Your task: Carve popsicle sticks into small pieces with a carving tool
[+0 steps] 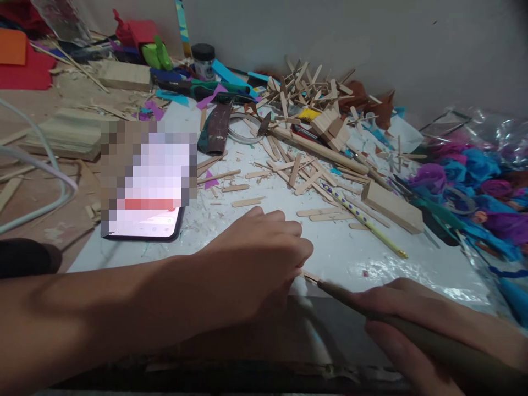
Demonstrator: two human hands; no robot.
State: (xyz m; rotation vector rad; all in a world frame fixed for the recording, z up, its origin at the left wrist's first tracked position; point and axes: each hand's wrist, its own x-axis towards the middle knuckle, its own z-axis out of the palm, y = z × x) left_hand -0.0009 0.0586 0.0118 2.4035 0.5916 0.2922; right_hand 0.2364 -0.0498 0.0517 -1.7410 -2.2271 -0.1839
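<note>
My left hand [266, 247] is closed at the front edge of the white work surface [342, 264], its fingers curled down. A short piece of pale craft stick [306, 273] pokes out from under its fingertips; the rest of it is hidden. In my right hand [421, 313] lies a slim hand tool [396, 325] with a dark olive handle, gripped between thumb and fingers. Its thin metal tip meets the craft stick beside my left hand. The exact kind of blade is too small to make out.
A phone [165, 220] with a lit screen stands left of my hands. Beyond lie loose craft sticks [305, 170], a hammer [313, 144], a roll of tape [247, 128], a spotted pencil [363, 220] and a wood block [391, 206]. Scissors [437, 217] and coloured crepe paper [482, 181] are at right.
</note>
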